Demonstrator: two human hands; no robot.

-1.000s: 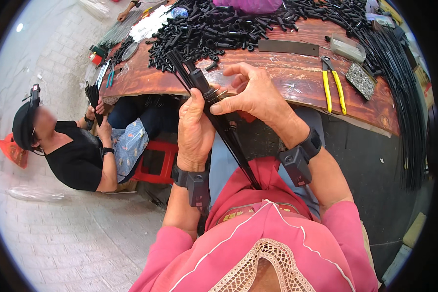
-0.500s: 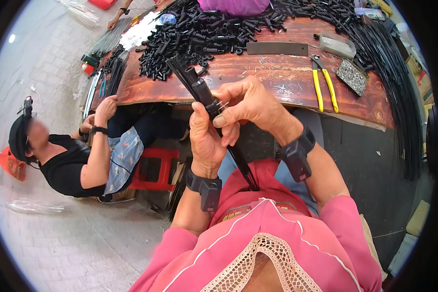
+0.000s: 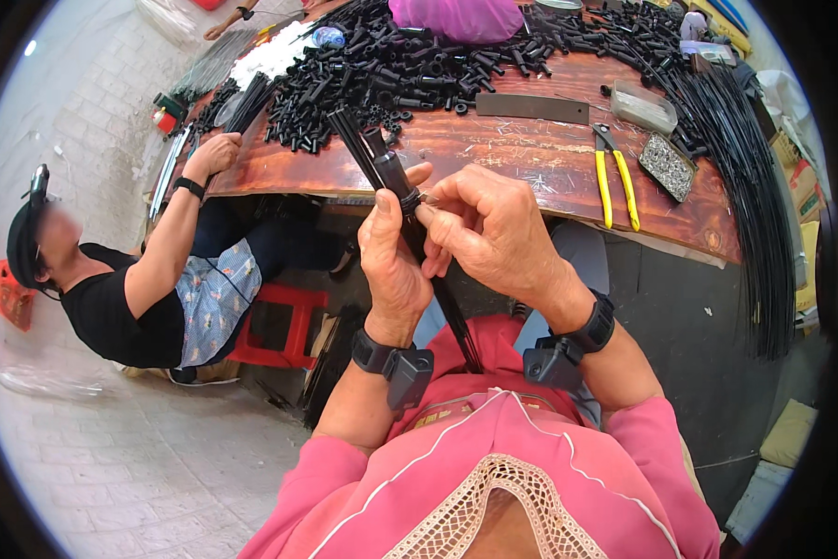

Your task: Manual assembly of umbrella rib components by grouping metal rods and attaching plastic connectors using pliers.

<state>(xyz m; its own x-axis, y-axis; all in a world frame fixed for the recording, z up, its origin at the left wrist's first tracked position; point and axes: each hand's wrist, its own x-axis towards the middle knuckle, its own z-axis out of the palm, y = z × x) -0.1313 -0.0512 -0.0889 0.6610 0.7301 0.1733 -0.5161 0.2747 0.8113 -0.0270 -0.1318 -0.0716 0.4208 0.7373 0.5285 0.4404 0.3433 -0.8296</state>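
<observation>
My left hand (image 3: 396,265) is closed around a slanting bundle of thin black rods (image 3: 456,321), which runs from my lap toward the table. A black tubular fitting (image 3: 390,171) sits on the bundle just above my left thumb, with dark rings below it. My right hand (image 3: 508,233) is closed in a pinch against the bundle under that fitting. What its fingertips pinch is too small to make out. Other black rod ends (image 3: 346,130) stick out beyond the fitting on its left.
On the wooden table (image 3: 531,149) lie a heap of black tubular parts (image 3: 372,79), a flat metal bar (image 3: 531,107), yellow-handled pliers (image 3: 616,182) and a tray of small metal bits (image 3: 668,168). Long black rods (image 3: 755,214) hang over the right edge. A co-worker (image 3: 130,279) sits left.
My right hand has rolled so its back shows more, still pinching by the rings. My left hand keeps its hold. The co-worker's hand has reached up to black rods on the table.
</observation>
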